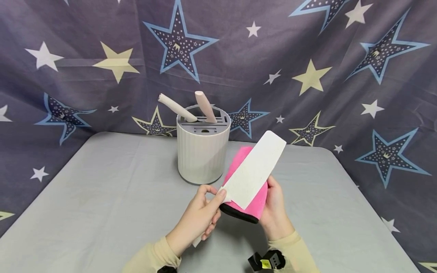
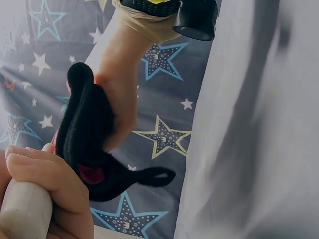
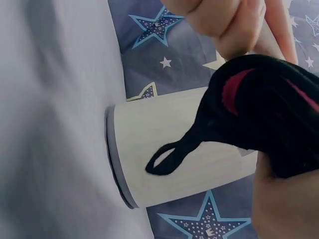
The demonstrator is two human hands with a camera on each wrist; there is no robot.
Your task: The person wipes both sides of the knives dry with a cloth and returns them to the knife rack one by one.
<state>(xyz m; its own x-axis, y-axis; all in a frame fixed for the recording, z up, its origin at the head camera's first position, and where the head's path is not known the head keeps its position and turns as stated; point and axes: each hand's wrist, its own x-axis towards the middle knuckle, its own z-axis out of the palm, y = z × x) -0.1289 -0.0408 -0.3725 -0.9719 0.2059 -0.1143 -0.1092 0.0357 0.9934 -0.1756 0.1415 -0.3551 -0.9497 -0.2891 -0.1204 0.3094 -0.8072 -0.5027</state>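
My left hand [image 1: 196, 216] grips the pale handle of a kitchen knife [image 1: 257, 167], whose broad white blade slants up to the right. In the left wrist view the rounded butt of the knife's handle [image 2: 25, 213] pokes out of the curled fingers. Behind the blade lies a pink cloth [image 1: 259, 201] with black edging, held from its far side by my right hand [image 1: 275, 208]; part of that hand is hidden by the cloth. Both wrist views show the cloth's black side, and a small hanging loop [image 3: 169, 160] dangles from it in the right wrist view.
A ribbed cream knife block [image 1: 203, 155] stands behind the hands on the grey-covered table [image 1: 119, 204]. Two light-handled tools, a cream handle [image 1: 177, 108] and a pinkish handle [image 1: 205, 107], stick out of its slots. A star-patterned curtain [image 1: 218, 49] surrounds the table's back and sides.
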